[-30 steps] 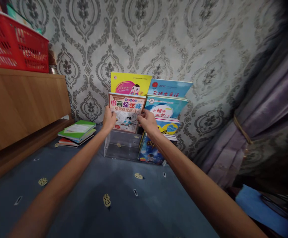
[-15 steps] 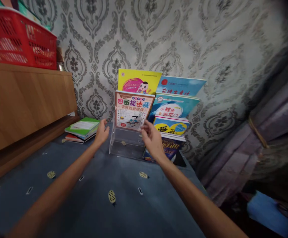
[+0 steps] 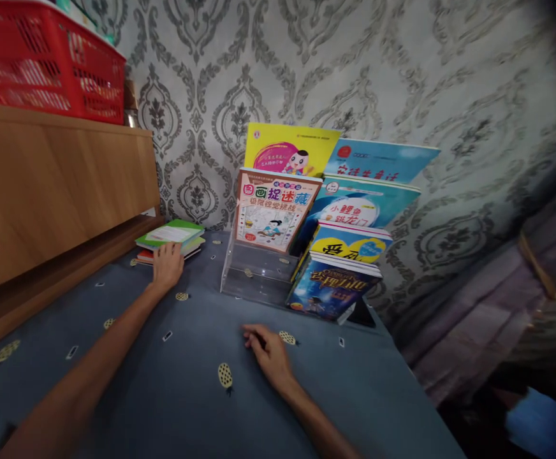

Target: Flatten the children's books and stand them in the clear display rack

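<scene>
My left hand is at the near side of a small stack of books lying flat, with a green book on top. Its fingers are stretched out over the stack's front edge, and the thumb is hidden. Low over the blue cloth hangs my right hand, loosely bent, fingers and thumb a little apart, holding nothing. Beyond it stands a clear tiered book rack. A brown-bordered picture book leans in its left column, in front of a yellow book. The right column carries several books, a dark blue book foremost.
Blue cloth with pineapple prints covers the surface. A wooden cabinet stands on the left with a red basket on it. Patterned wallpaper is behind the rack, and a purple-grey curtain hangs on the right.
My left hand has moved left from beside the rack to the book stack. My right hand has drawn back from the brown-bordered book toward me. The view has shifted slightly left.
</scene>
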The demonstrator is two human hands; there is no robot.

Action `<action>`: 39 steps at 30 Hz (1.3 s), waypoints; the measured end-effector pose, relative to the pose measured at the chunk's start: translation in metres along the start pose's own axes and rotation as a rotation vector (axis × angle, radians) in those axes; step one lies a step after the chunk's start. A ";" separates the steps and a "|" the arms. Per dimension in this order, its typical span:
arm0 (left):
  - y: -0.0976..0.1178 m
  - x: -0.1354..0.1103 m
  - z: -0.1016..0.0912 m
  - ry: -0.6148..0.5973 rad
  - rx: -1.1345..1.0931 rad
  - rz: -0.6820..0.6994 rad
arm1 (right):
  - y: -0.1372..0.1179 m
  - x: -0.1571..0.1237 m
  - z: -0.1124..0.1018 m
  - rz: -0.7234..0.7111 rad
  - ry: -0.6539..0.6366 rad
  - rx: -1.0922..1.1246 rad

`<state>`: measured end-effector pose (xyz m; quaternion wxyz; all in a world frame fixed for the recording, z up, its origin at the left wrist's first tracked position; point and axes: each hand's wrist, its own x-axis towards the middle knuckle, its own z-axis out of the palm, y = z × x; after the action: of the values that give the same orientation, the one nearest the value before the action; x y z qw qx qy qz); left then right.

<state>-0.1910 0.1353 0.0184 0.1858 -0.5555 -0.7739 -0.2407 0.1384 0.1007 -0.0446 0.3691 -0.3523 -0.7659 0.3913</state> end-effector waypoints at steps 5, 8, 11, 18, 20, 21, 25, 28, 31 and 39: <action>-0.009 0.030 -0.014 -0.032 0.078 0.009 | -0.003 0.000 -0.002 -0.006 -0.006 0.005; -0.021 0.039 -0.009 -0.098 0.082 -0.031 | -0.004 0.000 -0.002 -0.027 -0.001 -0.019; -0.033 0.039 0.002 -0.268 0.116 -0.024 | -0.006 -0.001 -0.003 -0.039 -0.013 -0.037; -0.033 0.023 0.004 -0.312 0.212 0.030 | -0.006 0.000 -0.004 -0.045 -0.023 -0.070; -0.029 0.018 -0.001 -0.307 0.240 0.053 | -0.006 0.000 -0.004 -0.048 -0.031 -0.077; -0.026 0.015 -0.004 -0.304 0.252 0.063 | -0.006 0.001 -0.004 -0.052 -0.037 -0.078; -0.017 0.004 -0.014 -0.296 0.298 0.092 | -0.007 0.000 -0.005 -0.070 -0.047 -0.062; -0.007 -0.006 -0.022 -0.297 0.353 0.122 | -0.008 0.000 -0.005 -0.081 -0.040 -0.061; 0.005 -0.019 -0.030 -0.318 0.356 0.156 | -0.008 0.000 -0.004 -0.074 -0.045 -0.062; 0.035 -0.065 -0.055 -0.374 0.366 0.308 | -0.008 -0.001 -0.004 -0.061 -0.048 -0.072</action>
<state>-0.1357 0.0625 0.0329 0.1715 -0.6583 -0.7319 0.0401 0.1396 0.0978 -0.0363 0.3493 -0.3324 -0.7985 0.3604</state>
